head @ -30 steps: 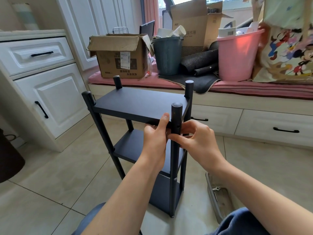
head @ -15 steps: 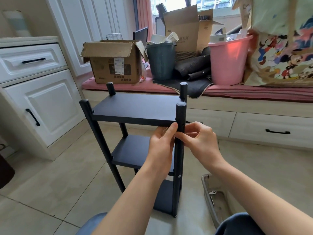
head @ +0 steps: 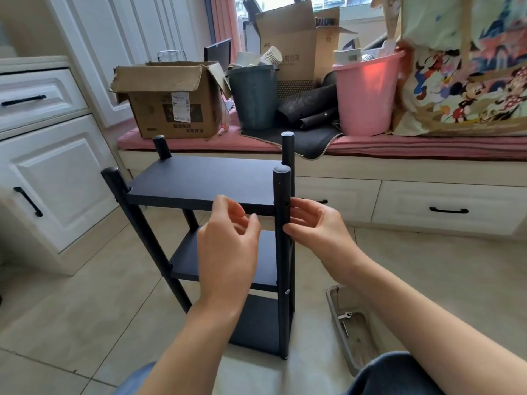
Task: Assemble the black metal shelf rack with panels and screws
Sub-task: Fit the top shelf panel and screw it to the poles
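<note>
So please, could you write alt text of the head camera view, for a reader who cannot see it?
A person's two hands work at the near right post of a black three-tier shelf rack standing on a tiled floor: the right hand touches the post, and the left hand hovers beside it, fingers loosely curled. Behind, a cushioned bench carries boxes and bins.

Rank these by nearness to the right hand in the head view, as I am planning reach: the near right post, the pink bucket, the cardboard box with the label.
1. Near right post: touching the right hand, at its fingertips.
2. Pink bucket: up behind it, on the window seat.
3. Cardboard box: farthest, across to the left on the seat.
</note>
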### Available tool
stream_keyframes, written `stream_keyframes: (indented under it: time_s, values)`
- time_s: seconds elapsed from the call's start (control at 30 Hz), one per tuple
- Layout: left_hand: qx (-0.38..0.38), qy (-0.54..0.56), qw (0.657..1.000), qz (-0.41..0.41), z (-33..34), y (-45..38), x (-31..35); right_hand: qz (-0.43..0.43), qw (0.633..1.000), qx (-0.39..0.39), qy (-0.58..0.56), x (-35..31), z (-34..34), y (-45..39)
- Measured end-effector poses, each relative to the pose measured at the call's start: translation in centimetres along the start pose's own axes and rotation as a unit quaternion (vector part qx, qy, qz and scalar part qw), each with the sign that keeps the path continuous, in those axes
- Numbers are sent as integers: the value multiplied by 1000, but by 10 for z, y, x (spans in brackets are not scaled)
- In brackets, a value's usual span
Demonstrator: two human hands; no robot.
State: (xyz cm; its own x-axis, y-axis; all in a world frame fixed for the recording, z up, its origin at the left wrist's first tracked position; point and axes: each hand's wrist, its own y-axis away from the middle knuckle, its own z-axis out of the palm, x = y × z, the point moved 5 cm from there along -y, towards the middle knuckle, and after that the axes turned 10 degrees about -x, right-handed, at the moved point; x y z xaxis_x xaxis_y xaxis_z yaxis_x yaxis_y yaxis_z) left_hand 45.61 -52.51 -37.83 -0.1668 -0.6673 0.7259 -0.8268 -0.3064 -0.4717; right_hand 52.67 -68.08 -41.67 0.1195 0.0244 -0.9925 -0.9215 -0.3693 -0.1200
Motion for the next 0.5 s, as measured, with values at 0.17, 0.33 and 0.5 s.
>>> stream_keyframes:
  time_s: [0.17, 0.33, 0.5]
  values:
    - [17, -102, 986, 131, -1, -7, 13, -9, 998, 14, -60, 2, 2, -3]
    - [-114, -201, 958, 171, 23, -22, 12, -40, 996, 33, -67, 0, 3, -3]
    - [-136, -195, 954, 183, 33, -26, 3, -37, 996, 31, -77, 1, 1, -3]
